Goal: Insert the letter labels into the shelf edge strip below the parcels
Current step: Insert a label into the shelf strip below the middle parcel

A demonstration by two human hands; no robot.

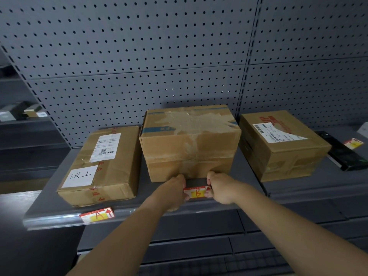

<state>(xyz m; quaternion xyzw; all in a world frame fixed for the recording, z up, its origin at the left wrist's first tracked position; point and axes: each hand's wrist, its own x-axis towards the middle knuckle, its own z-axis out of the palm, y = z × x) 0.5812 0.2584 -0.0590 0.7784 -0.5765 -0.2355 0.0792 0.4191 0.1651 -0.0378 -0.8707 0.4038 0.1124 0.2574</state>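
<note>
Here, the grey pegboard wall (139, 46) fills the upper frame. The shelf (142, 193) below it carries three cardboard parcels side by side: the left parcel (103, 166), the middle parcel (189, 140) and the right parcel (278, 148). Along the shelf's front runs the clear edge strip (49, 219). The A label (97, 215) looks tucked in there at lower left, slightly tilted, under the left parcel.

I have both hands at centre frame, just below the middle parcel, so its letter lines up with it. My left hand (173, 192) pinches one end of the B label (196, 192) and my right hand (221, 188) pinches the other, to hold the card flat and level against the strip. I can't tell whether it is seated yet. Another label (353, 143) lies loose at far right, its letter unreadable.
</note>
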